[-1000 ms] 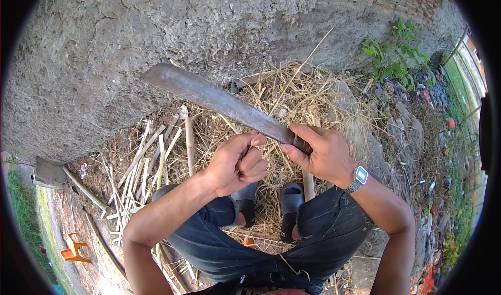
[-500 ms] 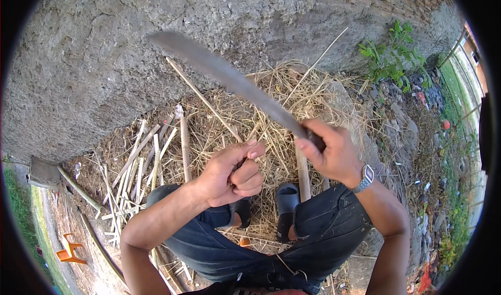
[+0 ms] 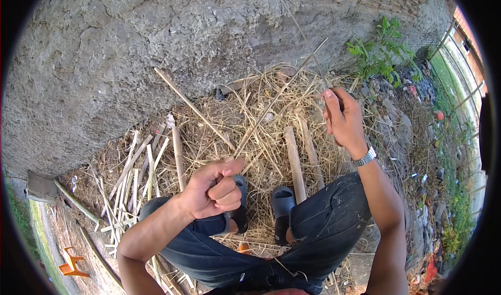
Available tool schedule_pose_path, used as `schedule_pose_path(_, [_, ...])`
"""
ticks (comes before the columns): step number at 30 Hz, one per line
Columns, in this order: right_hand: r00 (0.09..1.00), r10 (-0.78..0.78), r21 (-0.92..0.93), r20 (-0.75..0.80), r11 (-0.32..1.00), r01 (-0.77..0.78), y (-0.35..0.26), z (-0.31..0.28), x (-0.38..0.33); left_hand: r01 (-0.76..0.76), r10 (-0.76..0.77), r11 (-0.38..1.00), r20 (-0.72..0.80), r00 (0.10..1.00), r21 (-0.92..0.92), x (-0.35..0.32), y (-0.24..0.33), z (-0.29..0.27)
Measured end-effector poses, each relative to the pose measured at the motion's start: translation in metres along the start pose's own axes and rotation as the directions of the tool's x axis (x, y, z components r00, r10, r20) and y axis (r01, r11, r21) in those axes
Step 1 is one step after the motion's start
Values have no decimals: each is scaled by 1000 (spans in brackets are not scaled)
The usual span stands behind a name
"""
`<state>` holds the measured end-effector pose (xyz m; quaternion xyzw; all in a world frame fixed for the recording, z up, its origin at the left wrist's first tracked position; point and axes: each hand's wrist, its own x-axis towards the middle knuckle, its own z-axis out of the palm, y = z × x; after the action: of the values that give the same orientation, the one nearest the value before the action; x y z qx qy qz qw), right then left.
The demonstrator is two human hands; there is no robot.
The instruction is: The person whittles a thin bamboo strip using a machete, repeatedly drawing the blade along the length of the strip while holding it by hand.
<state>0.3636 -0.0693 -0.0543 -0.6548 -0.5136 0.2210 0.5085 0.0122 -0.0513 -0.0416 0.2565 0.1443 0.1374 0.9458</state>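
My left hand (image 3: 215,189) is closed in a fist, thumb on top, around the near end of a thin bamboo strip (image 3: 273,105). The strip slants away to the upper right, over straw toward the wall. On the right, my right hand (image 3: 344,118) grips the handle of a machete (image 3: 307,41). Its long blade stands raised, nearly edge-on, so it shows as a thin dark line crossing in front of the strip's far end. Most of the handle is hidden in my fingers. Another bamboo stick (image 3: 194,109) slants across the straw, beyond my left hand.
A rough grey wall (image 3: 156,34) rises close ahead. Straw and shavings (image 3: 266,164) cover the ground around my sandals (image 3: 283,201). Split bamboo pieces (image 3: 125,185) lie at left, with bamboo poles (image 3: 295,162) between. A green plant (image 3: 383,52) grows at right; an orange chair (image 3: 73,263) stands far left.
The machete has swung up and right, away from the left hand, its blade turning from broadside to edge-on. My left hand, still closed on the bamboo strip, has shifted slightly left and down.
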Motion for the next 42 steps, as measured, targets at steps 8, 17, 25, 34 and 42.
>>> schedule_pose_path(8, [985, 144, 550, -97, 832, -68, -16, 16, -1, -76, 71, 991, 50, 996, 109, 16, -10, 3])
schedule_pose_path(17, [990, 126, 669, 71, 730, -140, -7, 2, -5, 17, 8, 845, -44, 999, 535, 30, -32, 6])
schedule_pose_path(25, [998, 31, 468, 49, 882, -50, -17, 16, -20, 76, 189, 519, -200, 961, 852, 45, -40, 31])
schedule_pose_path(34, [946, -126, 222, 298, 973, 60, -32, 15, -44, -132, 472, 671, -283, 835, 729, 45, -26, 23])
schedule_pose_path(42, [755, -311, -148, 577, 870, 471, -41, 41, -62, -128, 528, 609, -280, 802, 783, 31, -26, 6])
